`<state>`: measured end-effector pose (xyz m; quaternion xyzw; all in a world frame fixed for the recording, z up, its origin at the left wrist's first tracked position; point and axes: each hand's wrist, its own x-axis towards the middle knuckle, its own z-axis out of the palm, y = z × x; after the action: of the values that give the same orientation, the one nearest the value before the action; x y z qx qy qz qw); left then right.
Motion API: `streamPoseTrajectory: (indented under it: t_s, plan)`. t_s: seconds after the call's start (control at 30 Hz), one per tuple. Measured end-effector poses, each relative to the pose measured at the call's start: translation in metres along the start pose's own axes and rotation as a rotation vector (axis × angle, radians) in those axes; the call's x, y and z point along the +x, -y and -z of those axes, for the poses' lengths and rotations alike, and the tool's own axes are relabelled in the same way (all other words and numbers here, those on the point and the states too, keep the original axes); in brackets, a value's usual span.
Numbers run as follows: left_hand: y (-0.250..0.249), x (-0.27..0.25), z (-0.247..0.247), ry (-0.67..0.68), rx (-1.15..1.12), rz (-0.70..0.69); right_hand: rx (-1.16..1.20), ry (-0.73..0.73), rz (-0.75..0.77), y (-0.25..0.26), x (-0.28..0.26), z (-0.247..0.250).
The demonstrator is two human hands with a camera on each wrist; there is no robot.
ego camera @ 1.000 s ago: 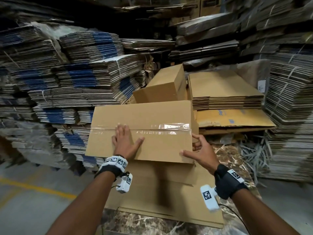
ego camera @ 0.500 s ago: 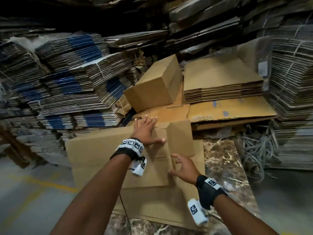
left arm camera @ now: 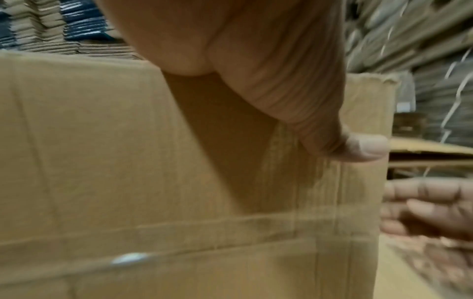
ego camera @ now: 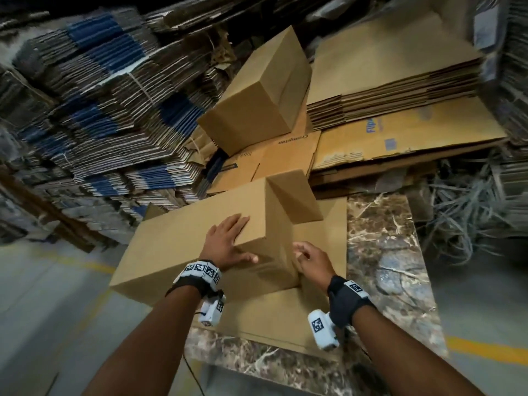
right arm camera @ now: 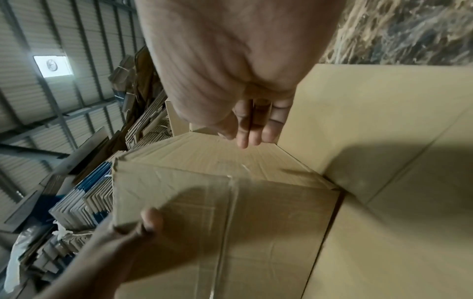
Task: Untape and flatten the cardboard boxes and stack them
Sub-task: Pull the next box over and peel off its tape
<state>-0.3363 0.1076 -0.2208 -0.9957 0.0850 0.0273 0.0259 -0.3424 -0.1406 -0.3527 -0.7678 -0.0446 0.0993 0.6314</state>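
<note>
Far left: bundled stacks of flattened cartons, some blue-edged, rose behind grey floor.

Centre-left: the taped box lay on its side on a flattened cardboard sheet that covered part of a marble-topped table. Left end of box overhung the table edge. Left hand lay on the box's top face near its right end, fingers straight and spread, thumb hooked over the near edge onto the near face; palm pressing, not gripping. Clear tape ran across that near face under the thumb.

Centre: one flap stood up from the box's far right corner.

Centre-right: right hand sat at the box's right end, just beside the near corner, fingers loosely curled toward the end face, holding nothing. Contact with the cardboard could not be confirmed.

Far centre: an assembled box sat tilted on loose cardboard.

Far right: a neat stack of flattened boxes, then tangled strapping beyond the table's right side.
</note>
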Motion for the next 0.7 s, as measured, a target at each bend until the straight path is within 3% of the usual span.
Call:
streamPoseTrajectory:
  t_s: [0.17,0.7]
  plan:
    - [0.004,-0.007,-0.012,-0.091,0.015,-0.038,0.065,0.037,-0.014,-0.015,0.005,-0.017]
    - [0.004,0.0,-0.017,-0.076,0.038,0.007,0.078,0.0,0.119,-0.022,0.04,-0.039]
